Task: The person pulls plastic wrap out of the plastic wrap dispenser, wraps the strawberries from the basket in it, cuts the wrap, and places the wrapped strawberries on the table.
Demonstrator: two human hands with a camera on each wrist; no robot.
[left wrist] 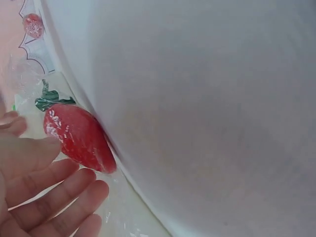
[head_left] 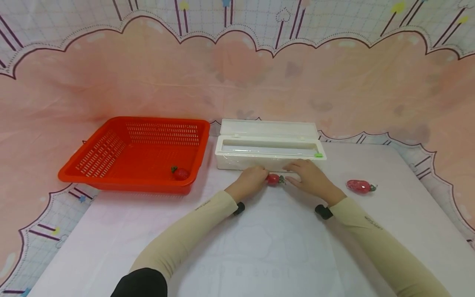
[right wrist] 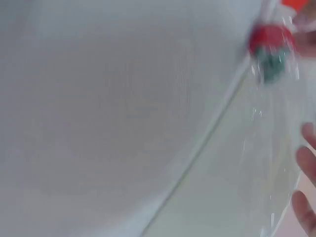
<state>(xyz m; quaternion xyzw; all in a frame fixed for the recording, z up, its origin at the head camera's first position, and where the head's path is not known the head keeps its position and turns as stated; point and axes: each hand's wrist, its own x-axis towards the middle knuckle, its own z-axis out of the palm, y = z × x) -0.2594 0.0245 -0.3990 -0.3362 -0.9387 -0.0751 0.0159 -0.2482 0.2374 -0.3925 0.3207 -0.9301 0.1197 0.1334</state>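
In front of the white film box (head_left: 256, 161), a red strawberry (head_left: 273, 179) with a green leafy top lies in clear film. My left hand (head_left: 249, 181) pinches its left end; in the left wrist view the thumb lies on the strawberry (left wrist: 79, 136) and the other fingers (left wrist: 59, 197) spread below it. To the right of the leafy top, my right hand (head_left: 309, 179) reaches in with loosely bent, parted fingers and grips nothing. Clear film (right wrist: 252, 143) stretches beside the right fingers (right wrist: 307, 160) in the right wrist view, where the strawberry (right wrist: 270, 42) is blurred.
A red plastic basket (head_left: 107, 181) stands at the left with one strawberry (head_left: 180, 173) in it. The film box has its lid (head_left: 267, 128) raised and a green slider (head_left: 318, 155) at its right end. A film-wrapped red fruit (head_left: 360, 186) lies at the right on the white table.
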